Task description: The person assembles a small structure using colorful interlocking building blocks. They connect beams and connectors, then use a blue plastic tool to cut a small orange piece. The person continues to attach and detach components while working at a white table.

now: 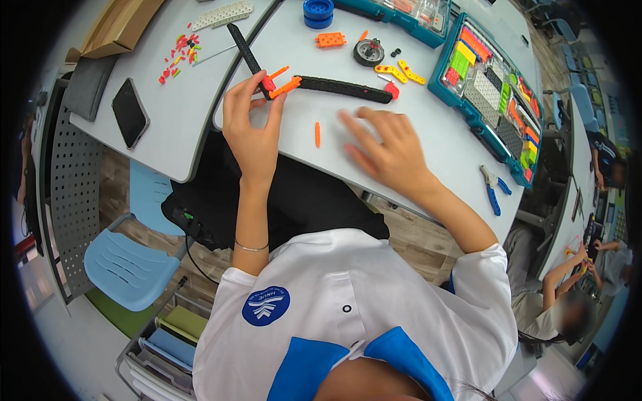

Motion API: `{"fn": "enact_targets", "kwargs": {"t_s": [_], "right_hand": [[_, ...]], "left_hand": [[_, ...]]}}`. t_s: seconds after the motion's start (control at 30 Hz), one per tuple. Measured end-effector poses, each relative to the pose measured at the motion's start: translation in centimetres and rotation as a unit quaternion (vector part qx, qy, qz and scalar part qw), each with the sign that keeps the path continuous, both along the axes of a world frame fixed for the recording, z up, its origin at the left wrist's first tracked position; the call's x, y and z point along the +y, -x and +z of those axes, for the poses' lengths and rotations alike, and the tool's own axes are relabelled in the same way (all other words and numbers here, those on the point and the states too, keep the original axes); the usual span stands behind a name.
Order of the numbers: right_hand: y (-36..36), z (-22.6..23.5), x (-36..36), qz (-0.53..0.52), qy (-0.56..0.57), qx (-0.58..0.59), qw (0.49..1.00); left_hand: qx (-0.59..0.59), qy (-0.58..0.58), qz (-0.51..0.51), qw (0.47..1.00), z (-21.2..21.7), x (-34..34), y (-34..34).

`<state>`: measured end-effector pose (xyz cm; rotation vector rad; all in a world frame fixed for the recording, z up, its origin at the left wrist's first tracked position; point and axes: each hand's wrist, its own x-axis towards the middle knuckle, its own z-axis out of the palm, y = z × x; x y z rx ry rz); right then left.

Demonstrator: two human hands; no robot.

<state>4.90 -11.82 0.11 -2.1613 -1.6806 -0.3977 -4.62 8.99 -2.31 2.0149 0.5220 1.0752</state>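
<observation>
The black beam assembly (344,89) is positioned to the left of the teal parts case (481,130); its two black beams form an angle at an orange connector (286,85) and a red connector (268,83). The left hand (251,127), well to the left of the case, grips the assembly at this angle between thumb and fingers. The right hand (393,148), located between the assembly and the case, has its fingers spread and slightly bent, with nothing visible in them; motion blur obscures the fingertips. A loose orange peg (317,134) lies farther left of the case than the right hand. The black-tyred wheel (368,53) and two yellow links (410,72) lie left of the case. The blue-handled pliers (493,190) lie just beside its near end, on the person's side.
</observation>
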Motion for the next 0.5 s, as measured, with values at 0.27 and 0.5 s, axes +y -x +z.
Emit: {"fn": "enact_targets", "kwargs": {"t_s": [0.27, 0.5], "right_hand": [[0.5, -1.3, 2.6, 0.112, 0.076, 0.092, 0.986], [-0.3, -1.0, 2.0, 0.016, 0.064, 0.063, 0.996]], "left_hand": [[0.01, -0.021, 0.021, 1.0, 0.3, 1.2, 0.1], [0.0, 0.001, 0.003, 1.0, 0.3, 0.7, 0.5]]}}
